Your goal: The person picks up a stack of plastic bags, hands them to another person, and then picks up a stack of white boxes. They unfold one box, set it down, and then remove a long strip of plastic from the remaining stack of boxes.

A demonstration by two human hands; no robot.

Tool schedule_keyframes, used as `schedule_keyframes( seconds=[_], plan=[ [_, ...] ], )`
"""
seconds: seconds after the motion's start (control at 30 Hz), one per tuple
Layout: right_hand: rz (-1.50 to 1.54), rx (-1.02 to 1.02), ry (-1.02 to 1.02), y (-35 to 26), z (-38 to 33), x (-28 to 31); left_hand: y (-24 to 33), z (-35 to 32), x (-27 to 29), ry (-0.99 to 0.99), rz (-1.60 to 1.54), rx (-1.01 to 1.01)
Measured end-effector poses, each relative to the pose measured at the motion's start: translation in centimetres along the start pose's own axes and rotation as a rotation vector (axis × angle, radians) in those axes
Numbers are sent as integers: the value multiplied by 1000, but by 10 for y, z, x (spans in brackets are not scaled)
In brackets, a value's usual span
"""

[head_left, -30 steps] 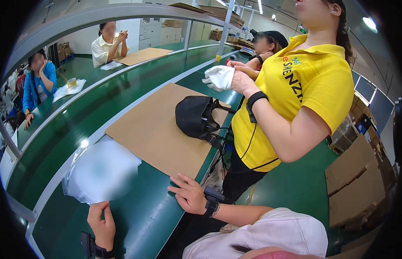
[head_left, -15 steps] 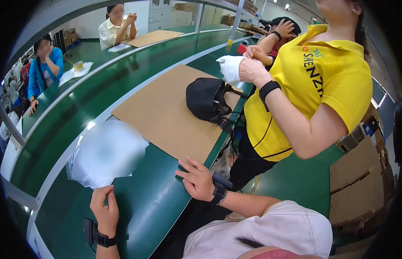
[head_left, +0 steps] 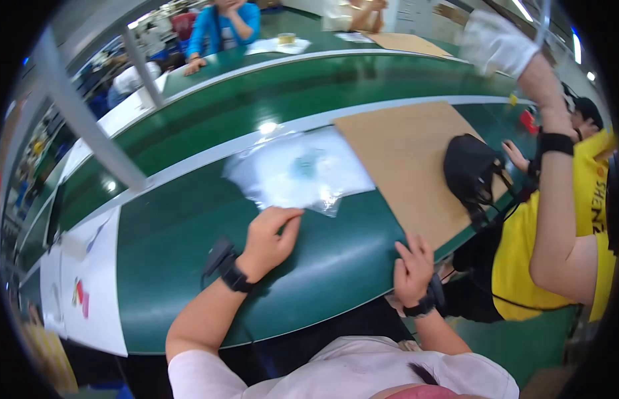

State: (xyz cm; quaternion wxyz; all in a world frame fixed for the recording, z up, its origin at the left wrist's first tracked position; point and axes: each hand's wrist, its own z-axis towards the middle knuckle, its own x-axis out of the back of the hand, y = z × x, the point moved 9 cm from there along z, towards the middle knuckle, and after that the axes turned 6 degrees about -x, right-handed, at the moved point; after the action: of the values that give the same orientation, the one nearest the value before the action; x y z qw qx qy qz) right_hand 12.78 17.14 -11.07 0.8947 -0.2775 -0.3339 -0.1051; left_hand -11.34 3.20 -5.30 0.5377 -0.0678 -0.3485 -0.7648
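My left hand (head_left: pixel 269 241) is closed, its fingers curled together over the green table. Its fingertips are at the lower edge of a clear plastic bag (head_left: pixel 328 205); whether they pinch it I cannot tell. In or under the bag is a flat white sheet with a blurred greenish patch (head_left: pixel 306 165). My right hand (head_left: pixel 413 271) is open, fingers spread, beside the near corner of a brown cardboard sheet (head_left: pixel 416 173), and holds nothing. Both wrists wear black straps with small dark devices.
A black bag with straps (head_left: pixel 470 171) lies on the cardboard. At right stands a person in a yellow shirt (head_left: pixel 555 239), one raised hand in a white cloth or glove (head_left: pixel 499 46). White paper (head_left: pixel 90 286) with small red and pink pieces lies left. Seated people are across the table.
My view has swung left, so the table and bag appear farther right. The person in yellow has raised the white-covered hand. My hands keep nearly the same poses.
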Motion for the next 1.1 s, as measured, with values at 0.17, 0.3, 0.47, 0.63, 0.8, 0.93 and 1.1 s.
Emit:
schedule_keyframes(
  seconds=[0.17,0.3,0.47,0.63,0.8,0.93,1.1],
  plan=[
    [23,3,-41,-10,-4,5,26,15,57,155,2,76],
    [127,-48,-97,-13,-1,16,116,33,129,397,-128,-153],
    [515,166,-278,-93,53,41,244,18,195,410,288,-786],
    [620,639,-316,-173,85,109,272,-72,320,392,230,-684],
    [692,971,-502,-238,80,122,293,-170,365,386,318,-897],
    [679,1001,-811,-265,83,140,290,-204,335,450,382,-1071],
    [176,1318,83,-278,56,177,289,-175,279,538,495,-1201]
  ],
)
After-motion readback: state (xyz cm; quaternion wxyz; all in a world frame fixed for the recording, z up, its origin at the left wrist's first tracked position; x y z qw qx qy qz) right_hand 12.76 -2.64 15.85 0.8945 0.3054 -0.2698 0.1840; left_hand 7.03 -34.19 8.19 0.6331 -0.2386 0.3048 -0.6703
